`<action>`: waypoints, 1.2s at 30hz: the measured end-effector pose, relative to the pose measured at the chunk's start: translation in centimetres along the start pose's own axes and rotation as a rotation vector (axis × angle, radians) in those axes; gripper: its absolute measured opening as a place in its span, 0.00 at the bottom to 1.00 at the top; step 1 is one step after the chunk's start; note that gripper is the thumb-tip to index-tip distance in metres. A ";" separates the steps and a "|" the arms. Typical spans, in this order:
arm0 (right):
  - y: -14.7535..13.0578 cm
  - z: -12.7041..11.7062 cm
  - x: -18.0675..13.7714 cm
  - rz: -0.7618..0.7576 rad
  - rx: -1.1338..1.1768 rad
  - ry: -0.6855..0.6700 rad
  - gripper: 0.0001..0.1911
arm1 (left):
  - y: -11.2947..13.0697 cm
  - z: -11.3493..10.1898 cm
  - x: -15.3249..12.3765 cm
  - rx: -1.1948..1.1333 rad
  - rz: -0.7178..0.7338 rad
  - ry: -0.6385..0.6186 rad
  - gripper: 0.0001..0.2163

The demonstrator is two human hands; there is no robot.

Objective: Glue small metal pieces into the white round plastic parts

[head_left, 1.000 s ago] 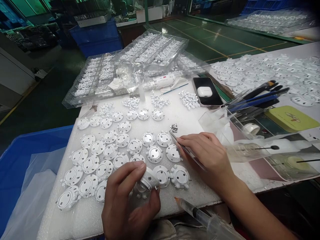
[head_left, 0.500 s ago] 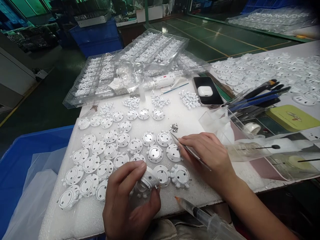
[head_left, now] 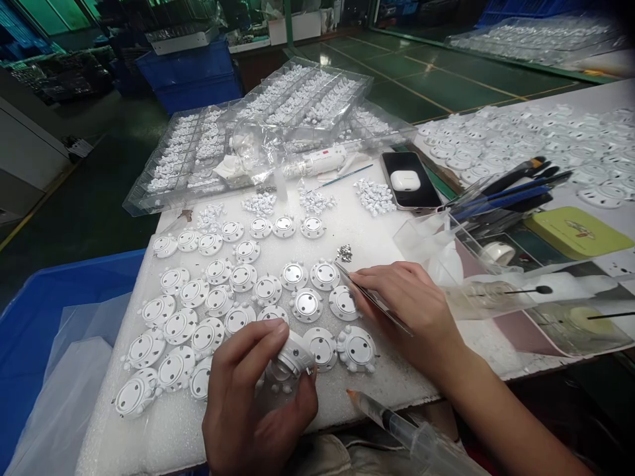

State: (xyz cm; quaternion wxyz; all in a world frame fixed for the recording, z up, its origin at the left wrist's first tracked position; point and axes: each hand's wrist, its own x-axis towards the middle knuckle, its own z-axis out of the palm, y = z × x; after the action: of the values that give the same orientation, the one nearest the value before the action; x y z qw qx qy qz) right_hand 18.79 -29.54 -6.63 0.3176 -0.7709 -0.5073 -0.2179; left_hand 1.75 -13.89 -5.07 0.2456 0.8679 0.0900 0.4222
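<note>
My left hand [head_left: 258,396] is closed on a white round plastic part [head_left: 292,355], tilted up between thumb and fingers. Metal tweezers [head_left: 380,303] are gripped in my right hand [head_left: 409,307]; their tips are just short of a small pile of tiny shiny metal pieces [head_left: 344,253]. Rows of similar white discs [head_left: 307,304], with dark dots and small pieces round their edges, cover the white foam board [head_left: 397,387]. Near the board's front edge lies a syringe [head_left: 381,416] with an orange tip.
Heaps of small white pieces [head_left: 375,197] lie at the back, before clear trays [head_left: 302,92] full of them. A phone [head_left: 411,182] with a white case [head_left: 405,180] is beside them. Right stand a clear organizer [head_left: 550,344] and a yellow-green tin [head_left: 578,233]. A blue bin [head_left: 59,291] is left.
Almost nothing differs. The whole view has shifted very slightly, and the tweezers keep about the same place by the metal pieces.
</note>
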 end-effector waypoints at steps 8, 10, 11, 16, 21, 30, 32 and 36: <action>0.0 0.1 0.0 -0.015 -0.010 0.004 0.12 | 0.0 0.0 0.0 -0.013 0.010 -0.001 0.23; 0.0 0.0 0.0 -0.012 -0.012 0.006 0.12 | 0.1 -0.1 0.0 0.009 0.025 0.007 0.22; 0.0 0.0 0.0 -0.010 -0.012 0.004 0.11 | 0.1 -0.1 0.0 0.012 0.021 0.012 0.22; -0.1 0.0 -0.1 -0.007 -0.013 -0.009 0.10 | 0.1 0.0 0.1 0.008 0.001 0.010 0.21; -0.3 -0.2 0.0 -0.015 0.002 0.013 0.10 | 0.1 0.1 0.2 0.013 0.019 0.014 0.20; -2.1 -1.7 0.9 0.791 1.112 -0.039 0.05 | -0.1 0.3 0.4 0.059 -0.048 -0.049 0.18; -2.3 -1.2 1.1 0.883 1.293 -0.115 0.08 | -0.3 0.4 0.4 0.079 -0.025 -0.064 0.18; -2.4 -0.7 1.0 0.956 1.361 -0.186 0.09 | -0.4 0.6 0.5 0.116 0.009 -0.101 0.17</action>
State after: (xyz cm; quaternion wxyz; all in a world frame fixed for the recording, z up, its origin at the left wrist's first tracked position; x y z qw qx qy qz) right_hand 16.93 -28.67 -4.84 0.7287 -0.5577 -0.1709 0.3589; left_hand 2.56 -13.60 -5.20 0.1970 0.9013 0.0980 0.3731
